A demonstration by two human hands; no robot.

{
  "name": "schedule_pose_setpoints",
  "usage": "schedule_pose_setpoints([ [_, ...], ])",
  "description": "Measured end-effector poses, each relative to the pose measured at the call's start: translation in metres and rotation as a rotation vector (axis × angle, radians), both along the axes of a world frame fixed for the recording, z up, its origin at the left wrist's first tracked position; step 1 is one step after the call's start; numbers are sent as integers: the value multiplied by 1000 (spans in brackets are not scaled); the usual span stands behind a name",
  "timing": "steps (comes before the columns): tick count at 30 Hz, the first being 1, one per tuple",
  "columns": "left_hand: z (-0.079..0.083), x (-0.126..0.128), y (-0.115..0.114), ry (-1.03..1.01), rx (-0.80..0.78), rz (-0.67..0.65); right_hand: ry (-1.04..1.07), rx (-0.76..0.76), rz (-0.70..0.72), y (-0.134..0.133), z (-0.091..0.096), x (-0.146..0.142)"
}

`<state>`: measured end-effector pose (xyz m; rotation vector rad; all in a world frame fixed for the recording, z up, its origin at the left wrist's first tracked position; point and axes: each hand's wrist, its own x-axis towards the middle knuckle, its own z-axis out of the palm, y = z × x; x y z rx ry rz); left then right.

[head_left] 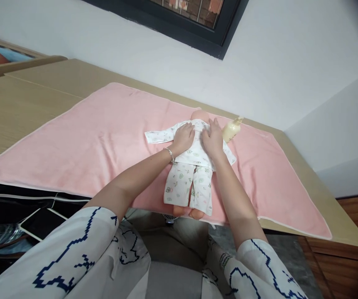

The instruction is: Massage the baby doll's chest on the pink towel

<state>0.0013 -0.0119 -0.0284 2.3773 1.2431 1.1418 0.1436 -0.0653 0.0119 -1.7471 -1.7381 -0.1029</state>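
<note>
The left hand (183, 137) lies palm down with its fingers loosely spread and gripping nothing, pressed flat on the chest of a small baby doll dressed in a white printed cotton top and trousers (188, 187). A thin silver bracelet (169, 154) circles that wrist. Just beside it, the right hand (212, 137) is also open and flat on the other side of the doll's chest, fingers pointing towards the doll's pink head, with the two hands close together but not overlapping. The doll lies on its back directly beneath both palms, head away from the person and bare feet at the near edge; one sleeve of the top stretches out sideways past the left hand. Just beyond the right hand's fingertips, near the doll's head, a pale cream plastic bottle with a pump top (231, 129) lies tilted (whether it touches the doll cannot be made out). Doll and bottle both rest on a large pink fleece towel with a white trim (98, 141), which is spread across a light wooden table (26, 108) set against a white wall. Lower left, beneath the table's edge, a flat black phone with a pale border (40, 223) rests beside the person's white sleeve with its blue pattern.
</note>
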Motion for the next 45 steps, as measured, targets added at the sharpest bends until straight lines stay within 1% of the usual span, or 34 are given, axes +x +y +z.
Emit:
schedule_pose_setpoints([
  [2,-2,0,0,-44,-24,6,-37,-6,33,0,-4,-6],
  [4,-3,0,0,-70,-43,14,-57,-69,80,1,-9,-11],
  [6,-3,0,0,-84,-53,14,-46,-107,99,2,-12,-14],
  [7,-3,0,0,-88,-53,11,-34,-99,97,2,-12,-14],
  [11,-4,0,1,-92,-40,6,-15,-4,63,-3,-5,-11],
  [15,-5,0,2,-91,-16,6,-76,51,12,-6,-1,-14],
  [16,-5,0,2,-90,-13,8,-89,34,21,-6,-2,-15],
  [19,-6,1,3,-75,-16,8,-103,-94,92,-2,-9,-17],
  [21,-6,1,3,-75,-25,6,-104,-160,116,1,-12,-17],
  [24,-5,-1,2,-106,-42,-8,-89,-152,127,3,-9,-12],
  [26,1,-1,3,-171,-84,-48,-77,-85,120,3,0,-5],
  [27,6,0,3,-240,-126,-77,-70,-34,98,3,6,-1],
  [29,22,1,5,-452,-244,-150,-43,75,10,2,20,13],
  [31,44,4,6,-680,-390,-241,11,159,-96,1,33,30],
  [32,55,5,5,-761,-465,-297,43,182,-143,1,38,40],
  [33,66,6,4,-808,-542,-356,72,192,-178,1,42,50],
  [35,81,9,-1,-807,-688,-461,111,175,-219,3,44,69],
  [37,86,16,-6,-749,-803,-534,138,132,-219,7,42,86],
  [39,84,27,-8,-746,-913,-604,160,86,-206,11,37,98],
  [42,78,50,-7,-877,-1088,-674,140,33,-174,14,34,107],
  [45,78,75,-4,-1032,-1280,-653,64,2,-137,11,38,104],
])
